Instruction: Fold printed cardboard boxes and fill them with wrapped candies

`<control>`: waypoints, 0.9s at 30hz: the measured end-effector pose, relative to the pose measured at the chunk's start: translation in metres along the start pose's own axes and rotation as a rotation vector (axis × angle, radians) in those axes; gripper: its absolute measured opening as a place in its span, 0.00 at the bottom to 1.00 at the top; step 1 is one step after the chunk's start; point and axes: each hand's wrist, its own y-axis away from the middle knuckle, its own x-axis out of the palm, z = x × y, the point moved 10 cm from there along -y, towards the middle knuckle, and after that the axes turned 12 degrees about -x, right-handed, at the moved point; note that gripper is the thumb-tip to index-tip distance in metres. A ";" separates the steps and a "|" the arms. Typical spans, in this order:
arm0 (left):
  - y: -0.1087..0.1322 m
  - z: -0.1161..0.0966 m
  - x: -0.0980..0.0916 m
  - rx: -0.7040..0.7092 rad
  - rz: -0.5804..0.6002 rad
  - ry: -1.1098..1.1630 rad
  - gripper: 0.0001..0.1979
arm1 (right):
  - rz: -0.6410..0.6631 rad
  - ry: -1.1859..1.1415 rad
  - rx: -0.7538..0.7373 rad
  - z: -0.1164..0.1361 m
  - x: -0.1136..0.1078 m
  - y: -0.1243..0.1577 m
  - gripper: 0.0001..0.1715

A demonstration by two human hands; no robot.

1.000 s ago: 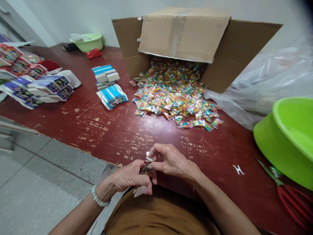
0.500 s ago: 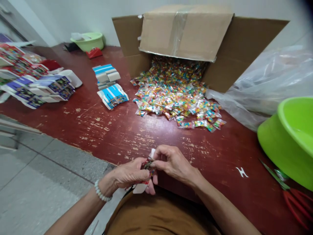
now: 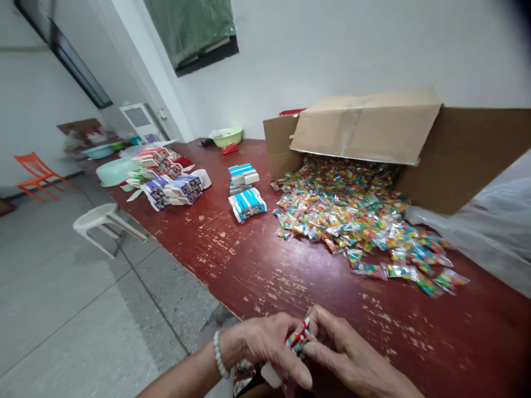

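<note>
Low in the view, at the table's near edge, both my hands close around a small red printed carton (image 3: 297, 333). My left hand (image 3: 269, 342), with a beaded bracelet at the wrist, grips it from the left. The fingers of my right hand (image 3: 338, 345) pinch its upper right end. Much of the carton is hidden by the fingers, and a white flap (image 3: 271, 376) shows below my left hand. Ahead lies a heap of small clear packets of colourful candy (image 3: 336, 215), spilling from a cardboard box (image 3: 369, 124) on its side.
Blue-and-white cartons (image 3: 248, 204) stand left of the candy on the worn red table (image 3: 194, 232). Purple and red cartons (image 3: 182, 188) are stacked farther left. Beyond them is a pale green basin (image 3: 228, 136). A white stool (image 3: 97, 215) and an orange chair (image 3: 37, 171) stand on the floor.
The view has swung up and left, bringing the stool, chair and wall into sight. My hands stay on the red carton; its red printed side now shows between them.
</note>
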 end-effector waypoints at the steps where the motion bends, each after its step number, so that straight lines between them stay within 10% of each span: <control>1: 0.000 -0.002 0.001 0.026 -0.028 0.024 0.23 | -0.014 -0.022 -0.001 -0.003 0.000 -0.001 0.09; 7: 0.012 -0.030 -0.011 0.365 -0.364 0.168 0.06 | -0.582 0.088 0.037 -0.017 -0.039 0.005 0.18; 15: 0.040 -0.025 -0.032 0.511 -0.674 0.160 0.17 | -0.518 -0.152 0.098 -0.028 -0.022 -0.004 0.24; 21: 0.045 -0.016 -0.036 0.624 -0.704 0.351 0.31 | -0.686 -0.363 0.099 -0.042 -0.019 -0.006 0.39; 27: 0.045 -0.023 -0.030 0.668 -0.550 0.509 0.20 | -0.664 -0.256 0.034 -0.034 -0.015 -0.009 0.28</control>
